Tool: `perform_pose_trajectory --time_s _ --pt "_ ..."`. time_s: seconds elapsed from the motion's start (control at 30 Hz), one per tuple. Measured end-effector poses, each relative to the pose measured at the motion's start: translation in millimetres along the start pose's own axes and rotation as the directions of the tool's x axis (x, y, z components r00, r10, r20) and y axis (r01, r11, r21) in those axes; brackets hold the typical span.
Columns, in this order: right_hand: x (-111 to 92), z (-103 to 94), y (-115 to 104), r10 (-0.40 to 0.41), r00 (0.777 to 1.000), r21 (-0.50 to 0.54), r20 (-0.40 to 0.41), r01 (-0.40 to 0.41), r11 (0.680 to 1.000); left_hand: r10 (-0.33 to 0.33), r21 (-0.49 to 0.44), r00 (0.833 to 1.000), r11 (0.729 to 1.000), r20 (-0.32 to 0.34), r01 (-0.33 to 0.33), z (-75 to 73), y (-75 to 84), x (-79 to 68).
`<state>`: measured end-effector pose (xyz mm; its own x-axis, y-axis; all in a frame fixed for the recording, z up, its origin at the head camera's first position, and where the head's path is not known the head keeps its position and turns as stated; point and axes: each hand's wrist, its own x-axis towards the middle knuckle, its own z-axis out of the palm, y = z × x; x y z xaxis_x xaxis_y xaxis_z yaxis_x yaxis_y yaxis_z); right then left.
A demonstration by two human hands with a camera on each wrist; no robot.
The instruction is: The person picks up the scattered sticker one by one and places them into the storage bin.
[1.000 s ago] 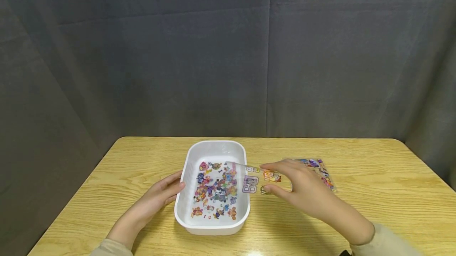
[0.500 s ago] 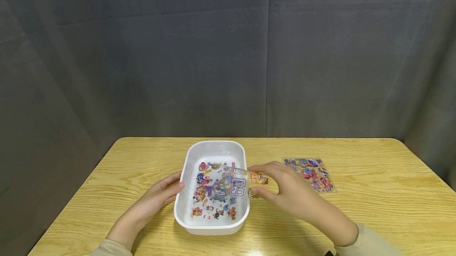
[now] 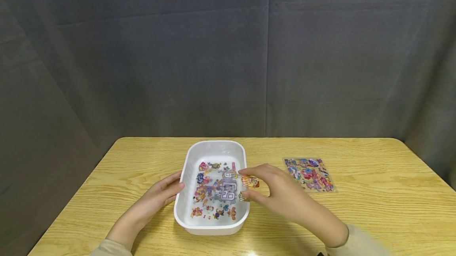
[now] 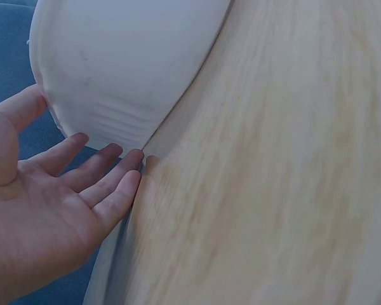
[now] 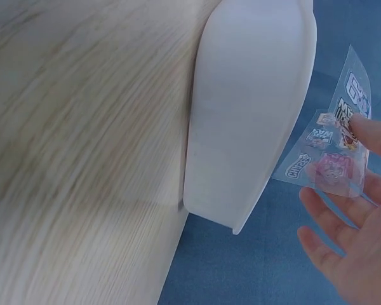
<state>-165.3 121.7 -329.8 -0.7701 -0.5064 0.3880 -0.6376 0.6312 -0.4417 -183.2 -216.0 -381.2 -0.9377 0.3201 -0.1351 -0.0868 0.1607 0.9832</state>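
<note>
In the head view, the left hand (image 3: 160,194) lay against the left wall of the white tub (image 3: 213,230), its fingers loosely extended, gripping nothing. The right hand (image 3: 281,192) held the clear sheet (image 3: 228,192) between thumb and fingers, whose tips stood apart at its right end. The sheet hung over the tub's right side, low in the middle of the frame. Through it showed colourful prints (image 3: 197,211) inside the tub; whether the two touched could not be told. A second sheet (image 3: 310,175) lay on the counter (image 3: 142,161), right of centre. Both sleeves (image 3: 356,244) were cut off by the bottom edge, as was a dark scrap by the right one, too small to identify.

In the left wrist view, the thumb met the tub's rim at left, and the fingers, spread a little, reached its lower end; the tub's top was cut off.

In the right wrist view, the sheet bent at the right of the frame, the thumb on its near face, some fingers behind. The hand ran off the right edge, and the tub's inside was hidden.
</note>
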Motion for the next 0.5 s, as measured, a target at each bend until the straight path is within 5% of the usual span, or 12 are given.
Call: perform_pose_trajectory --time_s 0.5 --pt "5.4 9.2 -10.6 -0.046 0.999 0.033 0.019 0.045 0.998 0.008 -0.004 1.0 1.0 -0.002 -0.008 0.4 0.1 -0.4"
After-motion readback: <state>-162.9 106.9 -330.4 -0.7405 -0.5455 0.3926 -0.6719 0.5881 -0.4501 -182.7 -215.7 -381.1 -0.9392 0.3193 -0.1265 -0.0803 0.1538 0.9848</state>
